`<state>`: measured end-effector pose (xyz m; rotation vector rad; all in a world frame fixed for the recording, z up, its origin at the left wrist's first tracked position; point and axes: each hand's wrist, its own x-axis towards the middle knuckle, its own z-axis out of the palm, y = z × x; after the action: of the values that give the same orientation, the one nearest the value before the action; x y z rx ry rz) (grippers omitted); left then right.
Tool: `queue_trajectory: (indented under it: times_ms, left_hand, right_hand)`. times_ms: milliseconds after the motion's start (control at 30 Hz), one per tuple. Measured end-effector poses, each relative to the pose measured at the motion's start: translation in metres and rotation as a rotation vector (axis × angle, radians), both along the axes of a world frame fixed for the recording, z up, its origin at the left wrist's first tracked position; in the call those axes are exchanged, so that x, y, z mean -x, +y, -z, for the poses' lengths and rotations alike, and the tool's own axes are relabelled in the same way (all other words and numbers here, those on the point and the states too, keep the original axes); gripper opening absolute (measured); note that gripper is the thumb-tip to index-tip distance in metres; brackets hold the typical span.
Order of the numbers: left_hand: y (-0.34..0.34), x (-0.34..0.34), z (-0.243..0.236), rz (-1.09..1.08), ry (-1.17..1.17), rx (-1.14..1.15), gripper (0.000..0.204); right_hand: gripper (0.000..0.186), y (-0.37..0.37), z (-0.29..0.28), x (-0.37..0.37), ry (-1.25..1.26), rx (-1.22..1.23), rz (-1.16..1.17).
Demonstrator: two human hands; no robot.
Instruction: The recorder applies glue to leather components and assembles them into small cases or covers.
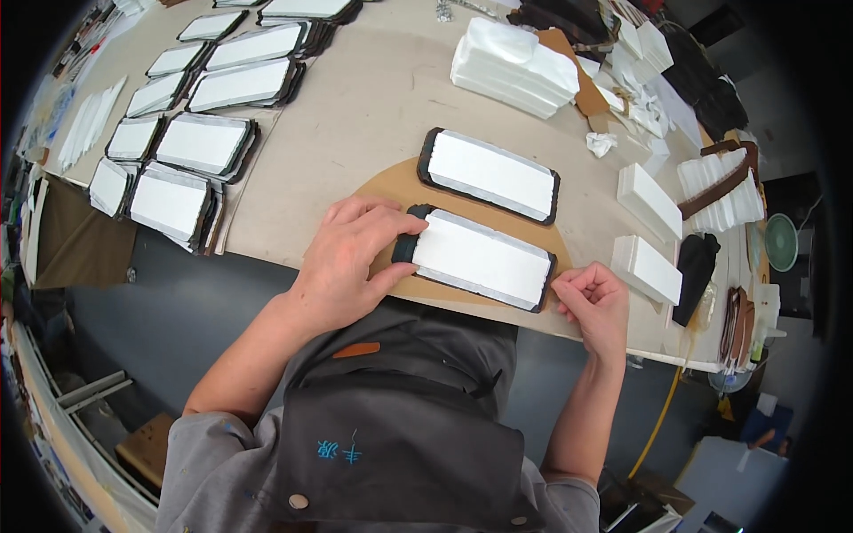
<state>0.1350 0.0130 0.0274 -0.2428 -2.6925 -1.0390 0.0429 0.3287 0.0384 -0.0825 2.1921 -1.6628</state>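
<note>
A flat oblong black piece with a white panel (484, 258) on it lies at the table's near edge. Grey strips run along its long sides. My left hand (348, 258) grips its left end, with the forefinger at the far corner and the thumb at the near one. A bare black margin shows between them. At the right end, my right hand (593, 302) is closed, its fingertips pinched together beside the near corner; anything inside them is hidden. A second oblong piece with a white panel (489, 175) lies just beyond. Both rest on a rounded brown board (391, 184).
Stacks of similar black-edged pieces (203, 142) stand at the left. A tall pile of white panels (511, 75) stands at the back, with smaller white stacks (647, 268) to the right. Near them lie a black cloth item (697, 275) and crumpled white paper (601, 144).
</note>
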Motion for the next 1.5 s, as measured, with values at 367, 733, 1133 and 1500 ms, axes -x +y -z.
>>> queue_trajectory:
  times_ms: [367,733,1133,1500]
  left_hand:
    - [-0.003,0.0,0.002,0.002,0.005,0.0,0.048]
    - [-0.004,-0.001,0.006,0.042,0.06,0.098,0.04]
    - [-0.003,-0.002,0.006,0.05,0.092,0.107,0.028]
    - [0.0,0.0,0.003,0.053,0.077,0.084,0.021]
  right_hand:
    - [0.016,-0.017,-0.001,0.002,0.061,-0.19,-0.005]
    - [0.018,-0.008,-0.006,0.0,0.027,-0.16,-0.02]
    - [0.012,0.003,0.006,0.001,0.06,0.097,0.114]
    - [0.028,0.027,0.006,0.007,0.123,0.284,0.14]
